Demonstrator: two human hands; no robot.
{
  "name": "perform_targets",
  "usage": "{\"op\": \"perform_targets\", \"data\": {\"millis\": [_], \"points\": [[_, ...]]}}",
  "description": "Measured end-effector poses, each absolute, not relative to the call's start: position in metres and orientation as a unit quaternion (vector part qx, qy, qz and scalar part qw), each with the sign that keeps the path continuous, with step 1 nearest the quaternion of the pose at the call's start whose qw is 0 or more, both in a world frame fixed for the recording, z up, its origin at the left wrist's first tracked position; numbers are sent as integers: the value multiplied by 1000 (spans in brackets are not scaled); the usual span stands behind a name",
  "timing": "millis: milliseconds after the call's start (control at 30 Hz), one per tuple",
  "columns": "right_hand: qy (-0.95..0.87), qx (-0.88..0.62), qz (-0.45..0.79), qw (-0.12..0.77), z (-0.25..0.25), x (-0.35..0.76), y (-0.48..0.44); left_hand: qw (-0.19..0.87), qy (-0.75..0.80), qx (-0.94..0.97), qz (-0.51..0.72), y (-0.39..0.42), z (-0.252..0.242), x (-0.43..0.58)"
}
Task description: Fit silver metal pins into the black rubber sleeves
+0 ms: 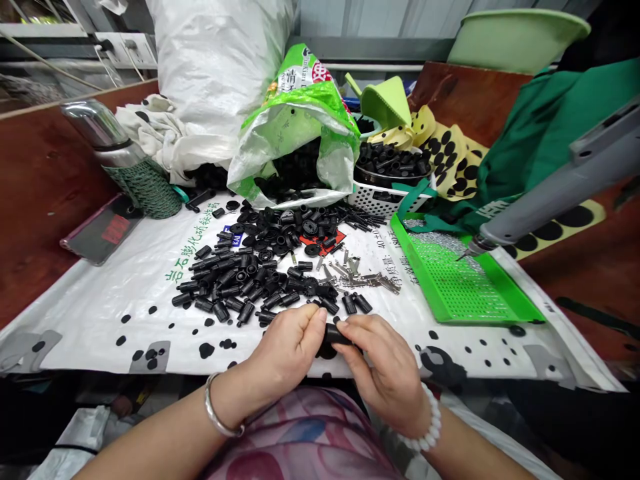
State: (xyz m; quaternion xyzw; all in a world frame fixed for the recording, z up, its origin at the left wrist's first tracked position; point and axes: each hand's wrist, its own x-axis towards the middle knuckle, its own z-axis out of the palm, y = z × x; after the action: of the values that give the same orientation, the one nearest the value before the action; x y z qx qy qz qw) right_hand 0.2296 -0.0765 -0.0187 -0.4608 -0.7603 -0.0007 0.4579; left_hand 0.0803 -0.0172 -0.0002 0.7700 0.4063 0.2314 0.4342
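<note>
Close to the table's front edge, my two hands meet around a black cylindrical plastic part (336, 335). My left hand (293, 343) is closed in a fist on its left end, hiding that end. My right hand (380, 363) pinches the right end between thumb and fingers. Just beyond my hands lies a heap of black plastic parts (250, 270), both cylinders and round discs. Small flat metal pieces (375, 281) are scattered to the right of the heap.
A grey electric screwdriver (540, 190) points down over a green tray (450, 300) of screws at right. Behind the heap stand an open green-and-white bag (300, 113) and a white basket (385, 200) of black parts. A flask (135, 160) and a phone (103, 230) are at left.
</note>
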Motion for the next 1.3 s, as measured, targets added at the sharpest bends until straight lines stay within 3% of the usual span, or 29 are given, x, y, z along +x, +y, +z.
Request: {"op": "perform_targets", "data": {"millis": [200,300,367,567,700,867,1000,1133,1300], "points": [[-801,-404,-97,431,-24,235,-72,713,422,529,183,-19,2,86],[-819,-371,-110,424,-25,240,-70,770,420,459,139,-20,4,87],[-817,-376,-94,427,-24,241,-70,728,427,514,150,-20,2,86],[-751,-453,55,477,-19,235,-73,435,426,756,241,-25,-6,82],[-705,-482,149,498,-21,230,-79,343,418,810,228,-27,-6,78],[-569,-537,374,498,-26,224,-82,237,381,860,243,-27,-10,76],[-474,-532,493,499,-24,221,-81,218,368,872,239,-27,-9,76],[-514,-536,440,506,-21,221,-82,272,393,850,221,-26,-6,77],[-681,-500,185,502,-24,224,-82,356,424,799,234,-26,-5,79]]}}
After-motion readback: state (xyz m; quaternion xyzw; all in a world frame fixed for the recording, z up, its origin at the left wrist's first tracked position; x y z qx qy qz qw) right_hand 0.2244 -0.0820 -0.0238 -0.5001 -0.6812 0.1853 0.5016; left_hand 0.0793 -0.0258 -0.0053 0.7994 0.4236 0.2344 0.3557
